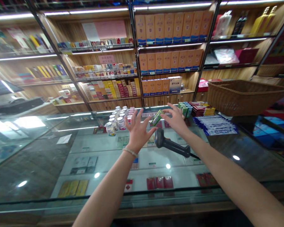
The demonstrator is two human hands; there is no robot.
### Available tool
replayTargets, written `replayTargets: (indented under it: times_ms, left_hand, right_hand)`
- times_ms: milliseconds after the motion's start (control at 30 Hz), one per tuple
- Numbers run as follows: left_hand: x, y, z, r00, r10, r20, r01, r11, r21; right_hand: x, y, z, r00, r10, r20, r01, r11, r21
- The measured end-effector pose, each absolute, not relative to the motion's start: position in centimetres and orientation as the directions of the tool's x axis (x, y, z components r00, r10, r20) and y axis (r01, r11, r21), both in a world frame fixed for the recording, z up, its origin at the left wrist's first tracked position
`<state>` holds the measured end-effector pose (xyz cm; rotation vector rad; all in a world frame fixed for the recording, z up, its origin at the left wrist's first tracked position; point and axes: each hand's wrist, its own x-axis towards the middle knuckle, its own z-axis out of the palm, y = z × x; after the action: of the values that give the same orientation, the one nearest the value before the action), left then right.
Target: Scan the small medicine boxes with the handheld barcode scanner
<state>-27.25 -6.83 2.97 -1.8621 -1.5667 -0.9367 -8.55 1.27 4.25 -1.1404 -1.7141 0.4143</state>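
A small green pack (157, 118) is pinched at its right end by the thumb and fingers of my right hand (174, 118). My left hand (138, 130), with a beaded bracelet on the wrist, is spread open beside the pack's left side and holds nothing. Below the pack, a black handheld scanner (171, 145) lies on the glass counter (104, 151). Several white-capped jars (117, 119) stand just left of my left hand. Behind my right hand is a group of green and blue packs (185, 109).
Red and yellow packets (202, 108) and blue-white sachets (215, 124) lie to the right, near a wicker basket (243, 96). A white paper (64, 139) lies at the left. Shelves with orange boxes (169, 28) rise behind the counter.
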Motion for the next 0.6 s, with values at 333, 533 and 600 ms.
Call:
replayTargets:
  times_ms: [333, 533, 600]
  left_hand:
    - [-26.89, -6.86, 3.11, 0.061, 0.61, 0.79, 0.98, -0.188, 0.069]
    - [-27.11, -6.88, 3.14, 0.055, 0.611, 0.789, 0.978, -0.193, 0.081]
    - [-27.21, -6.91, 3.17, 0.06, 0.608, 0.791, 0.977, -0.2, 0.079]
  right_hand:
    - [-8.51, 0.4, 4.55, -0.058, 0.844, 0.533, 0.425, 0.504, -0.752]
    - [-8.08, 0.44, 4.12, -0.045, 0.858, 0.511, 0.481, 0.467, -0.742]
    - [-8.01, 0.56, 3.8, -0.043, 0.85, 0.524, 0.493, 0.475, -0.729]
